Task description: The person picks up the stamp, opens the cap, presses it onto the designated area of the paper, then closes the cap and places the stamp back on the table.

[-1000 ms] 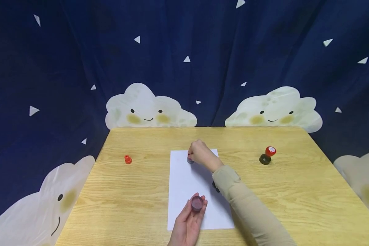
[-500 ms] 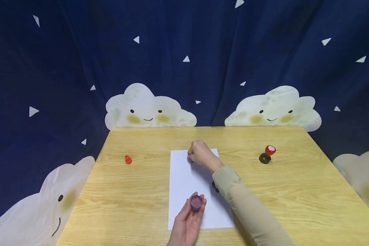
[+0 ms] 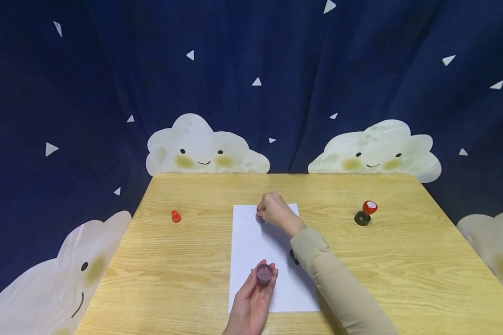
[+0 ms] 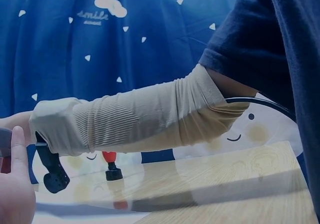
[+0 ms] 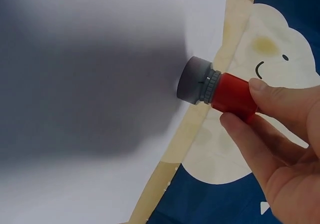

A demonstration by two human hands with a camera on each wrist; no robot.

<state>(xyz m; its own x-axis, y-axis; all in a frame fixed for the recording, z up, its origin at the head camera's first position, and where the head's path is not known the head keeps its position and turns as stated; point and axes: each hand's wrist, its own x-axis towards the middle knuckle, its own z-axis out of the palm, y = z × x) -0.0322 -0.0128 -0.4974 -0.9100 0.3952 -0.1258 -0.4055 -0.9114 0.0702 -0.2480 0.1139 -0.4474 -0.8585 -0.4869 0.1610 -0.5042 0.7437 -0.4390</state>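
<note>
My right hand (image 3: 276, 209) pinches the red handle of a stamp (image 5: 232, 95) between thumb and fingers. The stamp's dark grey round end stands against the white paper (image 3: 257, 246), near its far edge. Closer to me, over the lower part of the sheet, my left hand (image 3: 251, 298) holds a round, dark translucent cap (image 3: 264, 274) between thumb and fingers, hollow side up. Only part of this hand and a grey edge of the cap show at the left of the left wrist view. The stamp's printing face is hidden.
A red cone-shaped piece (image 3: 176, 216) stands on the wooden table (image 3: 180, 270), left of the paper. Off to the right is another stamp (image 3: 365, 213) with a red knob and black base. A dark blue curtain with clouds hangs behind the table.
My left hand has shifted slightly left and away from me with the cap. The right hand keeps the stamp at the same spot on the paper.
</note>
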